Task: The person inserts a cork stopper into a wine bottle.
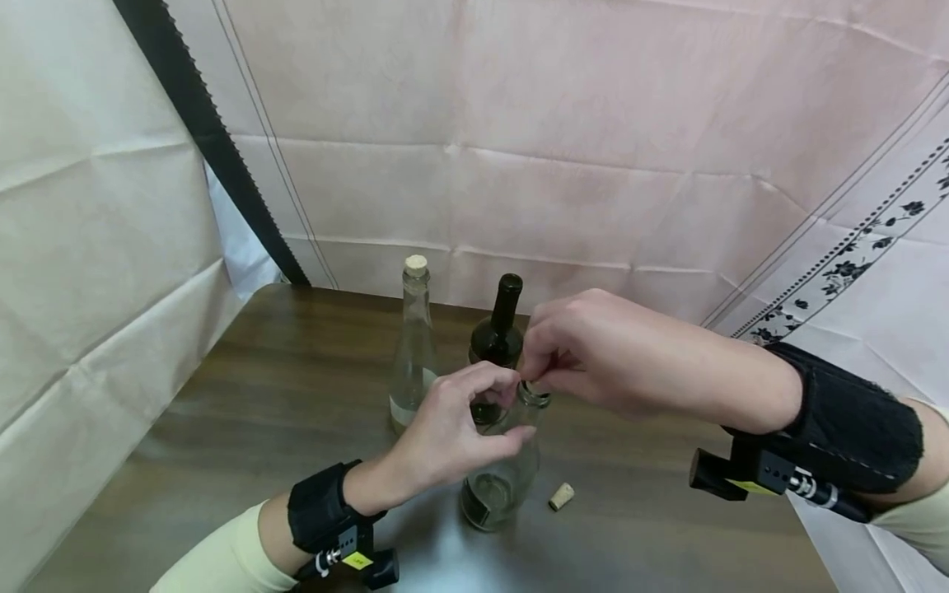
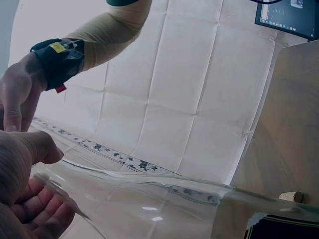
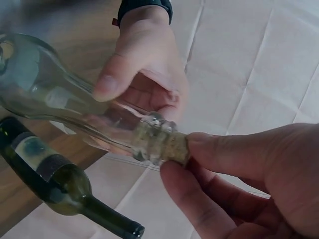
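A clear glass bottle stands on the wooden table. My left hand curls loosely round its neck, with the thumb on the near side and the fingers behind. In the right wrist view, those fingers show through the glass. My right hand pinches a cork between thumb and fingertips; part of it sits inside the bottle's mouth and part stands out. In the head view my right fingers mostly hide this cork. A second cork lies on the table, right of the bottle's base.
A dark green bottle stands just behind the clear one. To the left is another clear bottle topped with a cork. Pale creased cloth hangs behind the wooden table. A screen shows in the left wrist view.
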The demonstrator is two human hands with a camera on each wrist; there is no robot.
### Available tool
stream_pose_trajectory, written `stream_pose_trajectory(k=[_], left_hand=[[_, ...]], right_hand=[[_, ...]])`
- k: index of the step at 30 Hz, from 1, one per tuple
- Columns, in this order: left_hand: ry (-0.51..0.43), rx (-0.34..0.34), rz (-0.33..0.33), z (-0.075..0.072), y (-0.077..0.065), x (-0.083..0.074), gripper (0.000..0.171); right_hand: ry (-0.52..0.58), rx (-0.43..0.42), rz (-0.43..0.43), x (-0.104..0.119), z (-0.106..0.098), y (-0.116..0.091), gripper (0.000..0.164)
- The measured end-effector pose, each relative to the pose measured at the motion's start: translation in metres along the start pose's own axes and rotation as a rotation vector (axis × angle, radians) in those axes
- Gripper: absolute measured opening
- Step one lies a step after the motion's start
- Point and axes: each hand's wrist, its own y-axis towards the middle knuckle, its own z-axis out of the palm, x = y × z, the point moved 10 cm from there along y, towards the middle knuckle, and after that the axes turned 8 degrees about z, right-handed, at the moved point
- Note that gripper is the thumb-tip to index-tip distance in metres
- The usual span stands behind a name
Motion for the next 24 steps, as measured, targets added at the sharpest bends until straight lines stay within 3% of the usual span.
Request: stream_pose_trajectory(k=[6,16,24], left_hand=[[0.013,-0.004,0.007,-0.0021,0.0035,-0.0031,0.04],[0.016,0.0,0.006,-0.0004,0.0033,-0.0033,0.04],[0.002,-0.005,-0.033,-0.0001,0.0026,0.0015,0.037]], right_hand=[[0.025,-0.045,0.009,-0.0009,-0.0042,-0.0057,0.02],[0.051,-0.035,0.024,-0.0024,-0.0033,-0.0072,0.02],[0.108,-0.06,0.031,-0.007,0.001,-0.0099,0.018]])
